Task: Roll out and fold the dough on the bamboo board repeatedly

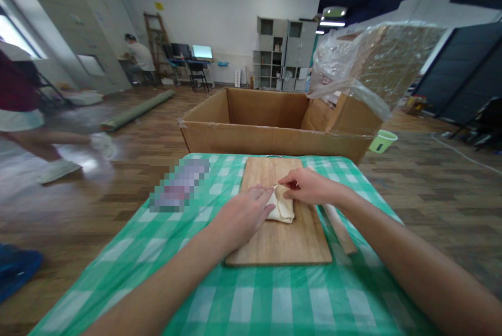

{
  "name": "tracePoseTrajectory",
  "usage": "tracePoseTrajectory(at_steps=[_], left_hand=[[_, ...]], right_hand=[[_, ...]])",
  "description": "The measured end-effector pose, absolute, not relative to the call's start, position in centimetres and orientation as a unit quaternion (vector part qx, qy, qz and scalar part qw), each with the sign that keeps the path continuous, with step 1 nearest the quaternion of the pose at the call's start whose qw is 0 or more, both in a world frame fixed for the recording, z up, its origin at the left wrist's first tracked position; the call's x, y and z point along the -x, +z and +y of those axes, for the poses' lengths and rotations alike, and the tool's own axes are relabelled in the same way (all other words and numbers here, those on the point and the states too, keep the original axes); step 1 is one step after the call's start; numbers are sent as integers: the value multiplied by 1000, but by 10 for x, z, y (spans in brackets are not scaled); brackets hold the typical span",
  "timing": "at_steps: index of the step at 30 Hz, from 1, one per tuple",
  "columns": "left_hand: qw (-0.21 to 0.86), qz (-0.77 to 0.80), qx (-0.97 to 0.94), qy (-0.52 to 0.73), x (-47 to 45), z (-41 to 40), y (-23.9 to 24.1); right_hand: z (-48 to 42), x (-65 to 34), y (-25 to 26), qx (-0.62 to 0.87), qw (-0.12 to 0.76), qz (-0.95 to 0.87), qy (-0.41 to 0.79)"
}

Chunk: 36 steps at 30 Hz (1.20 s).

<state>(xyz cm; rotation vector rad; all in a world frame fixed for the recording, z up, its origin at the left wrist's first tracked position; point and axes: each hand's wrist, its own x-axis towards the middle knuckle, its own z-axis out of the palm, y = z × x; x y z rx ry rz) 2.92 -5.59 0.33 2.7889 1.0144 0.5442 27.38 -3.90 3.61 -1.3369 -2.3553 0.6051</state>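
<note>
A pale, folded piece of dough [284, 209] lies on a wooden cutting board [274, 247] in the middle of the head view. My left hand [249, 213] rests over the dough's left side, its fingers stretched out and partly covering it. At the upper right edge of the dough, my right hand [306, 185] pinches it between thumb and fingers. A wooden rolling pin [340, 228] lies just right of the board, its far end hidden beneath my right hand and wrist.
A green-and-white checked cloth [212, 294] covers the table. At its left lies a blurred-out item [178, 187]. Beyond the far edge stands a large cardboard box [270, 137], with a light-green bin [383, 141] beside it. A person [23, 100] walks at left; another person [141, 56] sits farther back.
</note>
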Motion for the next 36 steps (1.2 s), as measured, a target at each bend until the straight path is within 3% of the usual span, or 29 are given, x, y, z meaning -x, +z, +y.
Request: tracePoseTrajectory(at_steps=[3, 6, 12, 28, 31, 36], left_hand=[[71, 361, -910, 189, -30, -59, 4], [63, 364, -907, 205, -33, -60, 2], [72, 328, -921, 197, -40, -58, -2], [84, 311, -925, 203, -51, -66, -11], [94, 311, -918, 227, -49, -68, -9], [139, 368, -870, 297, -30, -54, -7]], right_hand=[[-35, -269, 34, 470, 170, -843, 199], [-37, -263, 35, 478, 163, -856, 110], [-51, -250, 42, 458, 52, -888, -8], [-106, -233, 22, 518, 43, -854, -36], [-106, -244, 23, 503, 92, -859, 38], [-103, -256, 5, 535, 285, -779, 160]])
